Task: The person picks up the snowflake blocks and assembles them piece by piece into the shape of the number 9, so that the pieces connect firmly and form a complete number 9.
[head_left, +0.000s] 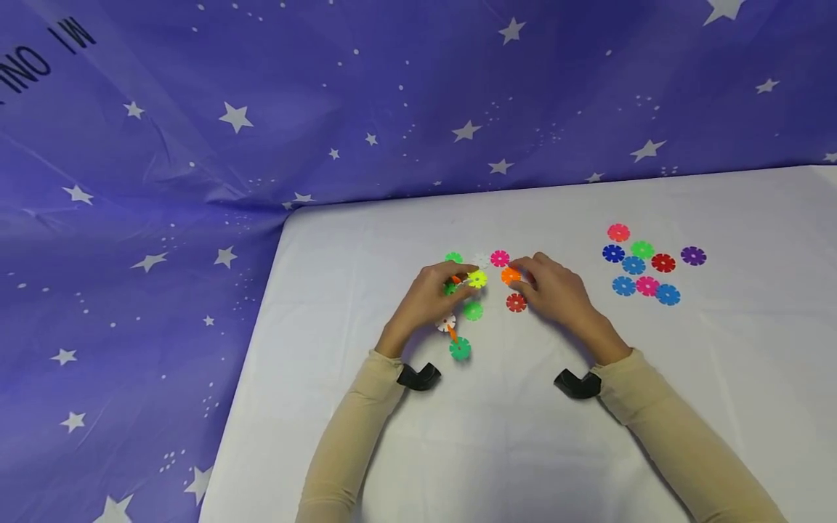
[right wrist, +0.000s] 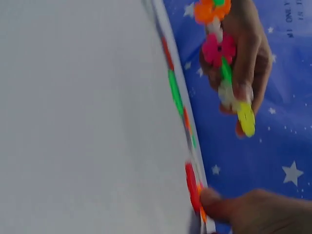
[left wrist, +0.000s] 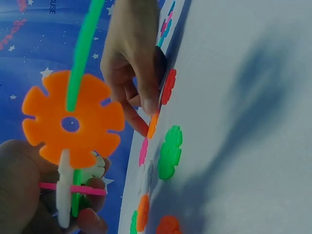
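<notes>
The left hand point(head_left: 428, 294) pinches a chain of flower discs point(left wrist: 87, 139) up over the worktop point(head_left: 327, 327), toward its far left corner. Nearer the middle of the far edge, the right hand point(head_left: 554, 289) pinches an orange disc point(head_left: 510, 275) by its rim. The discs look light, stiff and a bit slippery. Best hold the chain near a joint, because it might pop apart.
</notes>
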A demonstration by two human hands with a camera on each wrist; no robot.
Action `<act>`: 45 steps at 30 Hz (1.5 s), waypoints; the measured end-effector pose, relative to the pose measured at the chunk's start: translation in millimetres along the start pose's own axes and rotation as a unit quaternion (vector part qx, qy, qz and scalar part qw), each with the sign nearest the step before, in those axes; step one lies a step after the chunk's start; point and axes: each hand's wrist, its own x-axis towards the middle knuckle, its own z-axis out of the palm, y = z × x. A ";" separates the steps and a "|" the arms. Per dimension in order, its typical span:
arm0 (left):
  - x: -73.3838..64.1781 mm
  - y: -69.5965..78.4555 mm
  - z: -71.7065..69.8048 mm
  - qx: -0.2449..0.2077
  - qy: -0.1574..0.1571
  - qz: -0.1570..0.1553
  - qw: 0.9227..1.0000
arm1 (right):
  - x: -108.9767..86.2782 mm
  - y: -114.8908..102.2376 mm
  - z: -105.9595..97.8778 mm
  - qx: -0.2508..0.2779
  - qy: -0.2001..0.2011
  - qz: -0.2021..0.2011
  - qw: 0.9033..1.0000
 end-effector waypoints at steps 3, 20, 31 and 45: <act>-0.2 3.0 0.3 0.002 0.000 0.004 1.000 | -1.5 -0.4 3.2 -0.002 0.006 0.013 1.000; -0.5 7.5 6.1 0.000 -0.009 0.024 1.000 | -11.7 -21.4 -11.4 0.088 0.019 -0.112 0.990; 1.1 9.4 6.1 0.009 -0.009 0.025 1.000 | -12.5 -21.5 -8.8 0.138 0.050 -0.107 0.983; 0.9 11.0 9.1 0.011 0.011 0.019 1.000 | -13.9 -23.5 -9.6 0.156 0.024 -0.108 0.981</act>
